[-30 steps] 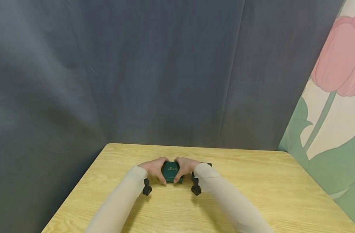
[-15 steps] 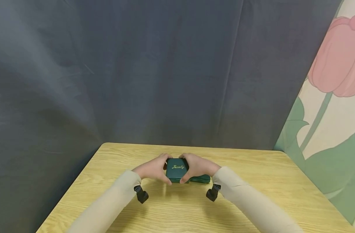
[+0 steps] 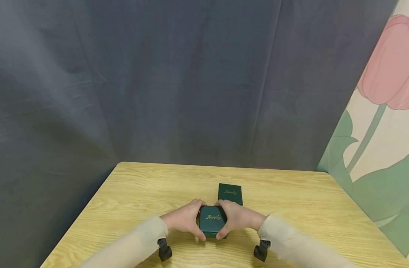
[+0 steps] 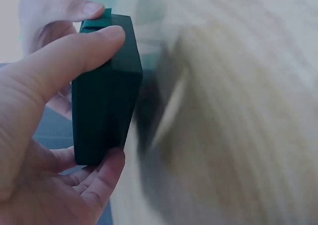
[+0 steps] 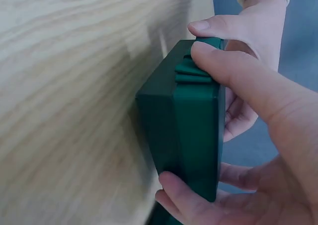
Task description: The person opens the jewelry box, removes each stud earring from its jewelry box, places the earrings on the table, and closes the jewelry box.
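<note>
Both hands grip one dark green jewelry box (image 3: 212, 220) from its two sides, lid up with gold "Jewelry" lettering. My left hand (image 3: 186, 219) has its thumb at the near side and its fingers at the far side; my right hand (image 3: 238, 217) mirrors it. In the left wrist view the held box (image 4: 102, 115) shows a gap and a shadow between it and the wood. A green ribbon bow (image 5: 191, 71) on its near side shows in the right wrist view, beside the right thumb. A second green jewelry box (image 3: 230, 192) lies behind the right hand, partly covered by it.
The light wood table (image 3: 151, 193) runs back to a dark grey curtain (image 3: 184, 93). At the right stands a wall panel (image 3: 385, 123) with a painted pink tulip. Black wrist cameras (image 3: 164, 250) hang below both sleeves.
The held box has come up off the table, then moved right and toward the person, both hands keeping their grip. The second box, mostly hidden earlier, now shows its lettered lid.
</note>
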The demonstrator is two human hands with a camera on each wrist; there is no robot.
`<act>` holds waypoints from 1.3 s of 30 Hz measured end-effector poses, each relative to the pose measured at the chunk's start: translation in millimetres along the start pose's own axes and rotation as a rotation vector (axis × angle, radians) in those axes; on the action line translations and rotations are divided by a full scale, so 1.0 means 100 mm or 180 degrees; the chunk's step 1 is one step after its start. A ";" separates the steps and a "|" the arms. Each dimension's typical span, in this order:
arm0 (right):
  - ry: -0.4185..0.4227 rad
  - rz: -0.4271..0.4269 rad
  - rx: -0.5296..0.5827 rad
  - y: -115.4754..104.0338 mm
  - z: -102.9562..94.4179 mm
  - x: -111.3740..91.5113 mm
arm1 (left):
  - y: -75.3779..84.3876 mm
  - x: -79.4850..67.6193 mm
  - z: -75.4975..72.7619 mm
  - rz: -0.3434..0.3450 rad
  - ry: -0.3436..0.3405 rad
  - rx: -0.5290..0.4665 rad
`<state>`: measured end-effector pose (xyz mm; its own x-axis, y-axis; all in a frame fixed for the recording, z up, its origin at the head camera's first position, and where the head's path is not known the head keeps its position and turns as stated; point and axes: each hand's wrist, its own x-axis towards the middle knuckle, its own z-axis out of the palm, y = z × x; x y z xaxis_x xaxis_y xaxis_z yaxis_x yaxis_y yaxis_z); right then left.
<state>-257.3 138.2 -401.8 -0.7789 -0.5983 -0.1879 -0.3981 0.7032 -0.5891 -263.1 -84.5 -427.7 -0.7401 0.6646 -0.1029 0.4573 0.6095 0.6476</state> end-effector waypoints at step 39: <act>-0.0092 0.0109 -0.0247 0.05 0.11 -0.04 | -0.18 -0.09 0.29 -0.0294 0.0339 -0.0066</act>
<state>-250.4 139.6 -412.7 -0.7789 -0.5834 -0.2302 -0.4086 0.7505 -0.5194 -250.1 -89.1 -460.2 -0.8271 0.5559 -0.0828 0.3754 0.6561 0.6547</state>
